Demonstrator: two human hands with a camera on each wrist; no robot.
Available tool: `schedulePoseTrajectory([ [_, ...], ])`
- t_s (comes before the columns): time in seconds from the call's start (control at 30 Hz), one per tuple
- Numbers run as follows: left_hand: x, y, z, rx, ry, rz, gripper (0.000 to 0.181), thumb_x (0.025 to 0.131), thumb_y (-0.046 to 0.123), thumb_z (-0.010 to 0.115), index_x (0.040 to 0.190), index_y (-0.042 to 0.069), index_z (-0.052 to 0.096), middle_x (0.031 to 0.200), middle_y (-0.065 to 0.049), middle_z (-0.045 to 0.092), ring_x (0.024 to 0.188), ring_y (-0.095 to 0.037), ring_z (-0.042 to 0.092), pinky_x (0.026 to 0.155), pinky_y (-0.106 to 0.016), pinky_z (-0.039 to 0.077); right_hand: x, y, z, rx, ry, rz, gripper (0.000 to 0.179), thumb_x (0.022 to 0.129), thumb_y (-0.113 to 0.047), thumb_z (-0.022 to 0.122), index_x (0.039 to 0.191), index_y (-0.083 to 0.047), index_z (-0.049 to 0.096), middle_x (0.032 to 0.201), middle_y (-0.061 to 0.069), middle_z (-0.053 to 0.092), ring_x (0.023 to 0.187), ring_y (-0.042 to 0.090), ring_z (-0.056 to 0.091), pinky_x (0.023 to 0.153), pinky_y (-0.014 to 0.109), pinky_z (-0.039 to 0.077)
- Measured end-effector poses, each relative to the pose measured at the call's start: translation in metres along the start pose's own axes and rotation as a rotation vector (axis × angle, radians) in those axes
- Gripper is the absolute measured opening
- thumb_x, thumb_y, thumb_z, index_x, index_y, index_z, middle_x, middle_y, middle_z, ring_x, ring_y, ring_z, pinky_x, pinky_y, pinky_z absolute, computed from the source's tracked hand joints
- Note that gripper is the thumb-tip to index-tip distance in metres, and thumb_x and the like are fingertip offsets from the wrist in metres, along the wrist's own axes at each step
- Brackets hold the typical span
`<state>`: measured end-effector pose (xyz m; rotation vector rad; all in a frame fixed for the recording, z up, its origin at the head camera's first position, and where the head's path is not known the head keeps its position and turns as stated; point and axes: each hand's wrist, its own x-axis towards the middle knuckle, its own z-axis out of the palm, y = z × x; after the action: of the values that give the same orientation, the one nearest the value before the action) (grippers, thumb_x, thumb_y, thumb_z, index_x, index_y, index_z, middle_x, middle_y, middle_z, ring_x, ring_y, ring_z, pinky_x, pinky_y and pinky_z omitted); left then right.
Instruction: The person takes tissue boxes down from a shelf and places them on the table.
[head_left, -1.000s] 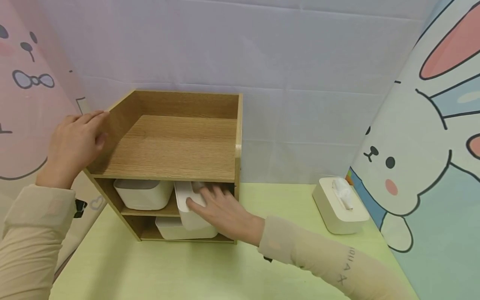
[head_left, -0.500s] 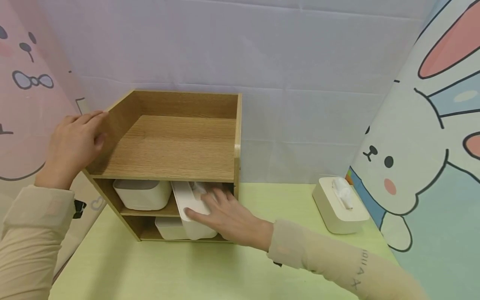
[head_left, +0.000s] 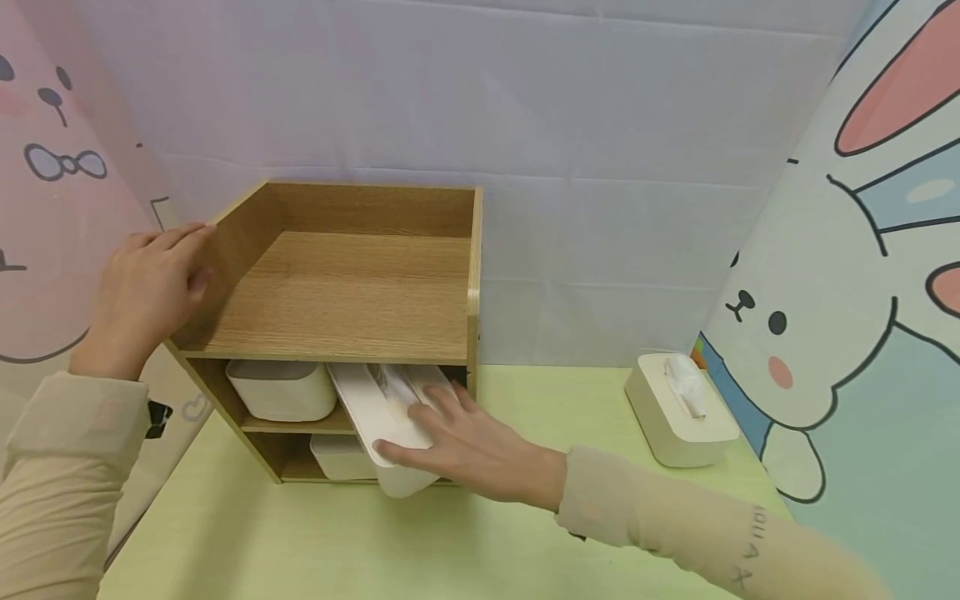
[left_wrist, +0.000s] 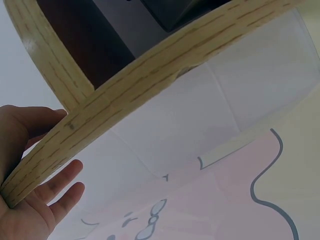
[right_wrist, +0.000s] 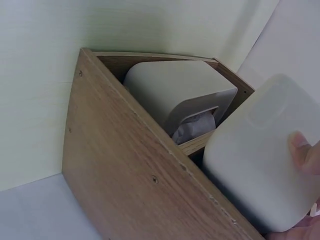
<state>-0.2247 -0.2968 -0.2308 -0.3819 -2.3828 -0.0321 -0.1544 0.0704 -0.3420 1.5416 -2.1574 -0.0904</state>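
A two-tier wooden desktop shelf [head_left: 360, 292] stands at the left of the table. My left hand [head_left: 150, 292] grips the upper edge of its left side panel; the left wrist view shows thumb and fingers on either side of the board [left_wrist: 100, 105]. With my right hand [head_left: 480, 442] I hold a white tissue box [head_left: 386, 425] that juts out of the middle compartment, tilted, its front end low. In the right wrist view, fingertips lie against this box [right_wrist: 260, 155]. The palm side of my right hand is hidden in the head view.
Another white box [head_left: 281, 396] sits at the left of the same compartment. Below, a further tissue box [right_wrist: 175, 90] occupies the bottom compartment, partly covered. At the table's right stands a tissue box [head_left: 682, 417] beside the rabbit-print cloth [head_left: 840, 333].
The held tissue box has come forward and down out of the middle compartment, its front end now past the shelf's bottom edge. My right hand moved right with it; the left stayed put.
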Motion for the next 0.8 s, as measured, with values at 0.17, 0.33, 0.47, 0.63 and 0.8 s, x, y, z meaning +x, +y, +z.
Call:
schedulePoseTrajectory([
  [0.17, 0.0, 0.0, 0.0, 0.002, -0.001, 0.0, 0.044, 0.077, 0.0, 0.056, 0.121, -0.001, 0.053, 0.118, -0.025, 0.057, 0.103, -0.045, 0.048, 0.093, -0.052, 0.036, -0.007, 0.003, -0.001, -0.019, 0.028, -0.055, 0.076, 0.079, 0.0, 0.061, 0.138, -0.034, 0.028, 0.121, 0.013, 0.047, 0.12, 0.038, 0.041, 0.101, 0.056, 0.037],
  [0.33, 0.0, 0.001, -0.001, 0.005, -0.001, 0.0, 0.044, 0.077, 0.0, 0.056, 0.121, -0.001, 0.052, 0.119, -0.024, 0.057, 0.103, -0.046, 0.048, 0.093, -0.052, 0.036, -0.015, 0.005, -0.006, 0.002, 0.014, -0.096, 0.081, 0.075, 0.005, 0.061, 0.138, -0.034, 0.028, 0.122, 0.013, 0.047, 0.123, 0.041, 0.041, 0.103, 0.057, 0.034],
  [0.47, 0.0, 0.001, -0.001, 0.002, 0.005, 0.005, 0.044, 0.077, 0.0, 0.056, 0.121, -0.001, 0.053, 0.118, -0.025, 0.057, 0.103, -0.046, 0.048, 0.093, -0.053, 0.037, -0.02, 0.006, -0.007, -0.021, -0.001, -0.127, 0.08, 0.077, 0.004, 0.06, 0.138, -0.036, 0.028, 0.122, 0.011, 0.046, 0.123, 0.041, 0.041, 0.101, 0.058, 0.035],
  [0.63, -0.001, 0.0, -0.001, 0.004, 0.011, 0.008, 0.043, 0.077, 0.0, 0.056, 0.12, -0.001, 0.053, 0.118, -0.025, 0.057, 0.102, -0.046, 0.049, 0.092, -0.053, 0.037, -0.026, 0.007, -0.007, -0.101, -0.005, -0.191, 0.076, 0.079, -0.003, 0.062, 0.138, -0.036, 0.026, 0.123, 0.01, 0.046, 0.121, 0.041, 0.042, 0.098, 0.057, 0.039],
  [0.8, -0.001, -0.001, -0.001, 0.006, 0.002, 0.004, 0.044, 0.077, 0.0, 0.056, 0.121, -0.001, 0.053, 0.118, -0.025, 0.057, 0.102, -0.046, 0.049, 0.092, -0.053, 0.037, -0.032, 0.008, -0.009, -0.131, 0.004, -0.246, 0.078, 0.078, -0.003, 0.062, 0.139, -0.034, 0.024, 0.122, 0.01, 0.048, 0.122, 0.041, 0.042, 0.1, 0.059, 0.037],
])
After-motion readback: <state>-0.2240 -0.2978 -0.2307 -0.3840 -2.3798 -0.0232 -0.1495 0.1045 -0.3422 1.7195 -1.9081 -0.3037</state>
